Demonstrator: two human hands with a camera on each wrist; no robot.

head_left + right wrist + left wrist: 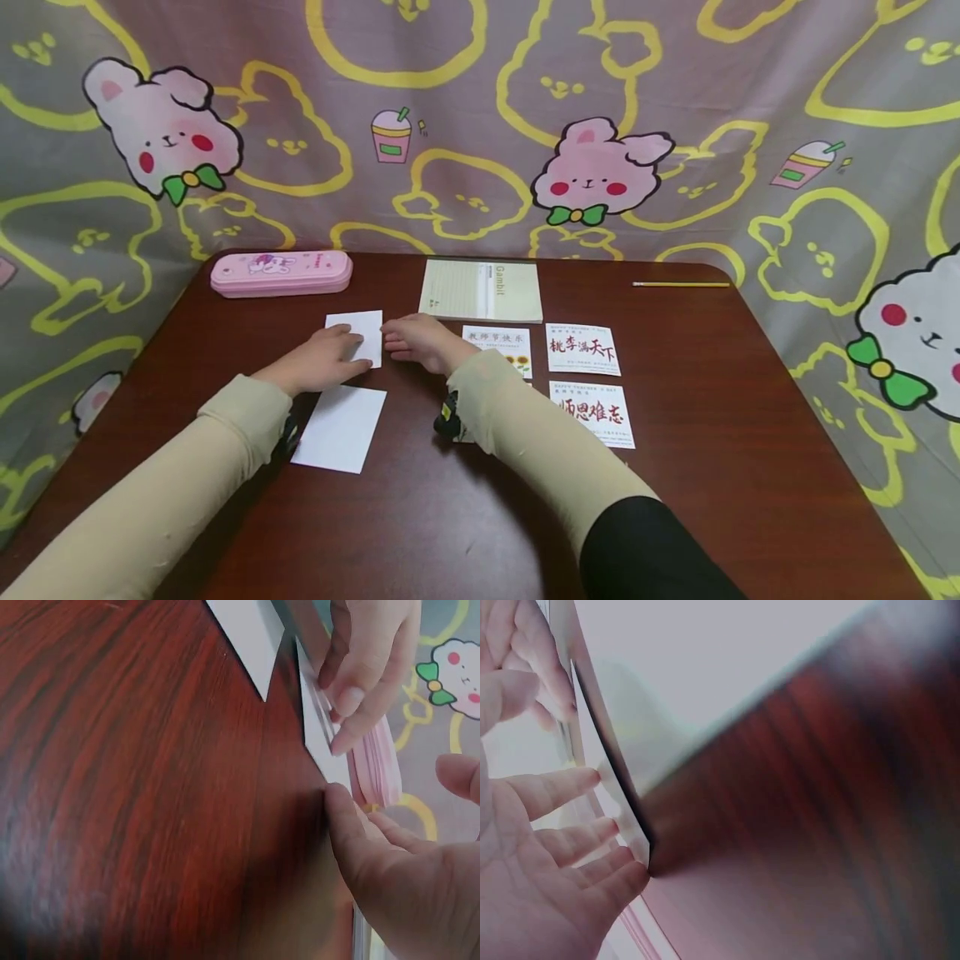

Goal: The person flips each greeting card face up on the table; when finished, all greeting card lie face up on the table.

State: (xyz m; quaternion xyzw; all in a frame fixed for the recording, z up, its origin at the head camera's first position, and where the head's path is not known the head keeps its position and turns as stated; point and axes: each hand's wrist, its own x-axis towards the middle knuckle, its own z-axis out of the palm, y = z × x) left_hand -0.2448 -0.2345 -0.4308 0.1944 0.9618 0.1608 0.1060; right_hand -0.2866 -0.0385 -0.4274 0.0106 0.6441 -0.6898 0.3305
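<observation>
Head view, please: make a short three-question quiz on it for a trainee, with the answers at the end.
1. True or false: the yellow pencil lies to the right of the notebook.
2. Which thing is the left hand touching?
A) the notebook
B) a blank white card
C) the pink pencil case
3. How many blank white cards show on the table?

Key:
1. True
2. B
3. Two

1. Far card (371, 335): white, lying under the left hand (318, 360); right hand (422, 340) at its right edge.
2. Near card (341, 429): white, flat, skewed, just apart.
</observation>
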